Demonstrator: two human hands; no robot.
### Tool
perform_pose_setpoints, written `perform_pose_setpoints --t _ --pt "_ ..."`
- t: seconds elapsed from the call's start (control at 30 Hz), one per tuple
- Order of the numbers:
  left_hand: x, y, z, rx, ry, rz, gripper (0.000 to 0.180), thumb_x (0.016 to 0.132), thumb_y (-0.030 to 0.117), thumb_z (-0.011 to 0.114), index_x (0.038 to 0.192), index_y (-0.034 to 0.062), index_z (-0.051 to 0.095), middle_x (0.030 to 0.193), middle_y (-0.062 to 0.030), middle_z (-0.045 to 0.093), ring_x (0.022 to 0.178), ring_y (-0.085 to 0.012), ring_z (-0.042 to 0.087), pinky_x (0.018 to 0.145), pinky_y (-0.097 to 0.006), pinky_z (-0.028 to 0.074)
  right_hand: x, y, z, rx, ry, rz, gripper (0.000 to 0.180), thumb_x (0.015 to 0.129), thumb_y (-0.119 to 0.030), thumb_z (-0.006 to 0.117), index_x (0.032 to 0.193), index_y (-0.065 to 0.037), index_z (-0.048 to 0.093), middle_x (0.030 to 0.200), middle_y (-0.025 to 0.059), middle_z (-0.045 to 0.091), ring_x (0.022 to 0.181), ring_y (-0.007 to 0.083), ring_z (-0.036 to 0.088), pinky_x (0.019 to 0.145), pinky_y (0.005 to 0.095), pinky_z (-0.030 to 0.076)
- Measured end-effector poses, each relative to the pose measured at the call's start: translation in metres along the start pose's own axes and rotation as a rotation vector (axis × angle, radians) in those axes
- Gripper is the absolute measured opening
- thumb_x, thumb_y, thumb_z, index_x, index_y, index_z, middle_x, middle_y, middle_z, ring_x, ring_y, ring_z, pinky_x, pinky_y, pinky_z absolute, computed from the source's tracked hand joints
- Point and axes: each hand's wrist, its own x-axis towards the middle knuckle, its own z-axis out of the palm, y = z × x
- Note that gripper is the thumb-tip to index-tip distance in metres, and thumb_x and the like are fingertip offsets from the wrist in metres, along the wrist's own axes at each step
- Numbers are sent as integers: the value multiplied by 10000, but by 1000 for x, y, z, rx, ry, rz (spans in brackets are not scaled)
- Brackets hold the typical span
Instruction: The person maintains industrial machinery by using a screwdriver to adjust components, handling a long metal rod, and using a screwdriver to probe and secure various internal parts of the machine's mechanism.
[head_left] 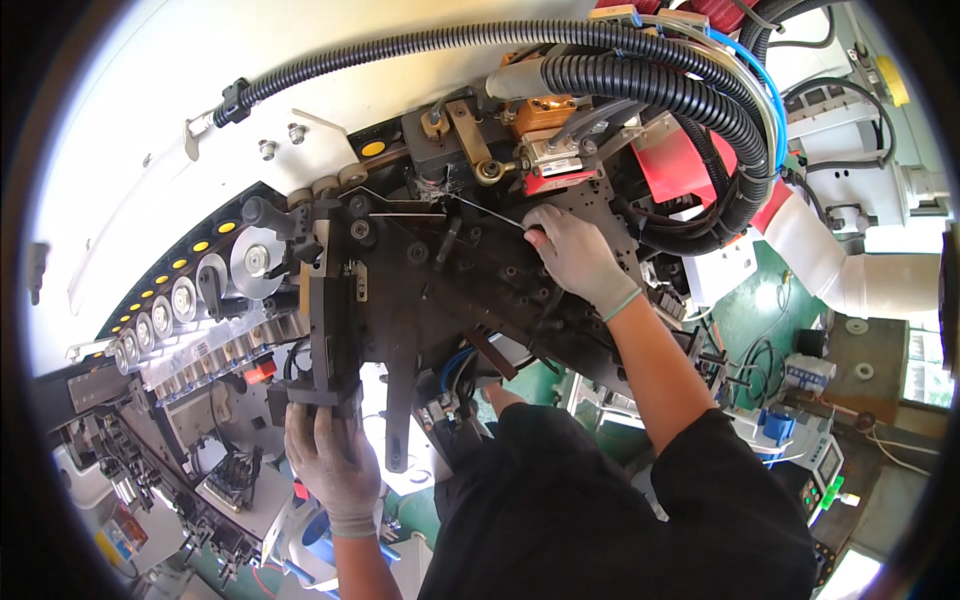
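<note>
My right hand, in a thin pale glove, is closed around a thin metal rod tool. Its handle is mostly hidden in my fingers. The rod slants up and left, its tip at the frayed, whitish underside of a dark machine block. Below the rod spreads a dark metal plate with several bolts. My gloved left hand grips the lower end of a black upright block at the plate's left side, fingers over its edge; what lies under them is hidden.
Thick black corrugated hoses arch above my right hand. Silver rollers line the white machine housing at left. A dark flat bar juts down between my arms. A blue-topped device stands at lower right over the green floor.
</note>
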Motion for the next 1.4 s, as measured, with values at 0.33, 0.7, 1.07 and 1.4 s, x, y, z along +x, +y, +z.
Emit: perform_pose_setpoints --t 0.33,0.7,1.07,1.4 --pt "-1 0 -1 -10 -31 -30 705 806 157 715 1495 104 573 1580 -246 485 1429 -483 480 1191 -581 365 -4 -20 -7 -198 82 -66 342 951 -123 674 1272 -219 743 927 56 706 823 315 705 689 439 566" --pt "-3 -1 1 24 -12 -2 685 823 154 699 1491 91 560 1570 -247 488 1424 -486 482 1183 -597 366 -5 -21 -2 -130 131 12 318 950 -174 687 1248 -248 767 947 61 715 853 317 720 696 442 580" --pt "-1 0 2 1 -23 -7 672 830 145 699 1482 65 562 1574 -250 477 1435 -487 471 1188 -590 361 -1 7 16 136 45 108 244 1026 -235 657 1212 -139 782 1188 132 760 1068 367 715 912 449 579" --pt "-1 4 -2 4 -37 -18 678 827 128 688 1488 60 557 1581 -251 470 1452 -481 455 1195 -580 348 7 3 10 165 -31 185 267 1043 -293 619 1184 -128 774 1168 131 759 1079 372 706 927 458 568"
